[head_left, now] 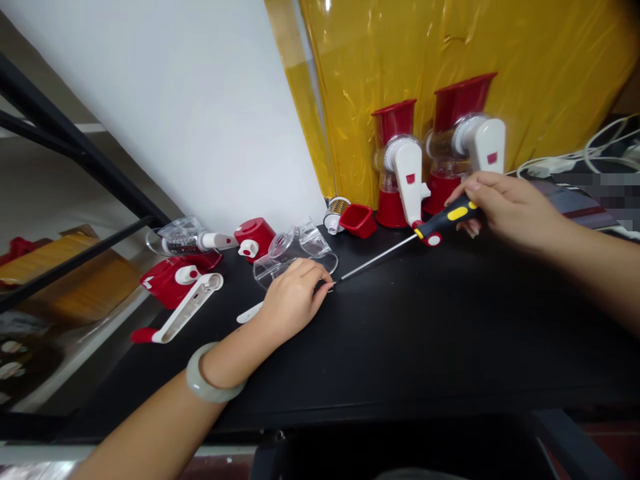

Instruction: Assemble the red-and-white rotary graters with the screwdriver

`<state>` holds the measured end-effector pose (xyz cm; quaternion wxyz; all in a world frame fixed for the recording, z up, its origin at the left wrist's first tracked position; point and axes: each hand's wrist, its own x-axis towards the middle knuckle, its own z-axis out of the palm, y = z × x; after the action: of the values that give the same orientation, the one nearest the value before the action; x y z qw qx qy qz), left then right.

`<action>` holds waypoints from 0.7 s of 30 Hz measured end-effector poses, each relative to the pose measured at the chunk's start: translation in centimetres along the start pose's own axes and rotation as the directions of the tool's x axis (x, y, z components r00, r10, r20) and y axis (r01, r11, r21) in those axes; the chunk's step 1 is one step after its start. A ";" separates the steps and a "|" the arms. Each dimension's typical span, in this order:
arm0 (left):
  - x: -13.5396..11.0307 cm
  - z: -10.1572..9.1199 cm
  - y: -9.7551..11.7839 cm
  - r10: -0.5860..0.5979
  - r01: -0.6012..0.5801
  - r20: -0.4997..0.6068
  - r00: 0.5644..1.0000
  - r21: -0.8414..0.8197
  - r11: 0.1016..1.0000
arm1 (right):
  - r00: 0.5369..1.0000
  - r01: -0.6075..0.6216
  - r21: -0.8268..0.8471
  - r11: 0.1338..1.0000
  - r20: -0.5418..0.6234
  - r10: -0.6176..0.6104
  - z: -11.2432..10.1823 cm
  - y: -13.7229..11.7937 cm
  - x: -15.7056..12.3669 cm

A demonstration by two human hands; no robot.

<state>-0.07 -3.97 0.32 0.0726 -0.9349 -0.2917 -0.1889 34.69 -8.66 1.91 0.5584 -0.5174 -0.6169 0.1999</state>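
My right hand grips the dark blue and yellow handle of a long screwdriver. Its shaft slants down leftward, and the tip ends beside the fingertips of my left hand. Those fingers are pinched close to the black tabletop; a tiny item may be between them, too small to name. Just behind my left hand lies a clear plastic housing. A white strip-shaped part sticks out from under that hand. Beyond the screwdriver are a red square cup and a metal grater drum.
Two red and white rotary graters stand against a yellow-wrapped box. Left are a red base, a white crank handle and another red base. White cables lie far right. A black metal rack borders the left side.
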 end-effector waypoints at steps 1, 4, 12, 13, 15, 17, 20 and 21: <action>0.0 0.0 0.0 -0.006 0.006 -0.004 1.000 -0.007 1.000 | 1.000 0.007 0.006 1.000 0.000 -0.007 0.0 0.0 0.0; -0.1 0.0 0.0 -0.028 0.027 -0.013 1.000 -0.025 0.999 | 1.000 0.017 0.010 1.000 -0.005 -0.017 -0.1 0.1 0.0; -0.1 -0.1 0.1 -0.056 0.054 -0.037 0.998 -0.052 0.997 | 0.999 0.037 0.036 0.999 -0.005 -0.036 -0.3 0.1 0.1; -0.1 -0.1 0.1 -0.059 0.057 -0.040 0.997 -0.054 0.997 | 0.999 0.039 0.042 0.998 -0.006 -0.039 -0.3 0.1 0.1; -0.1 -0.1 0.1 -0.070 0.067 -0.046 0.996 -0.059 0.996 | 0.999 0.045 0.053 0.998 -0.006 -0.045 -0.4 0.1 0.1; -0.1 0.0 0.1 -0.084 0.080 -0.048 0.995 -0.067 0.995 | 0.999 0.053 0.066 0.996 -0.002 -0.053 -0.4 0.2 0.1; -0.2 0.0 0.0 -0.100 0.096 -0.043 0.994 -0.091 0.991 | 0.997 0.071 0.070 0.995 -0.004 -0.071 -0.5 0.2 0.1; -0.2 0.0 0.0 -0.104 0.100 -0.041 0.994 -0.100 0.990 | 0.997 0.076 0.067 0.995 -0.005 -0.076 -0.5 0.2 0.1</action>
<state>-0.22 -4.10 0.23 0.0237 -0.9165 -0.3277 -0.2280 35.27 -8.67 1.94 0.5832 -0.4749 -0.6284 0.1984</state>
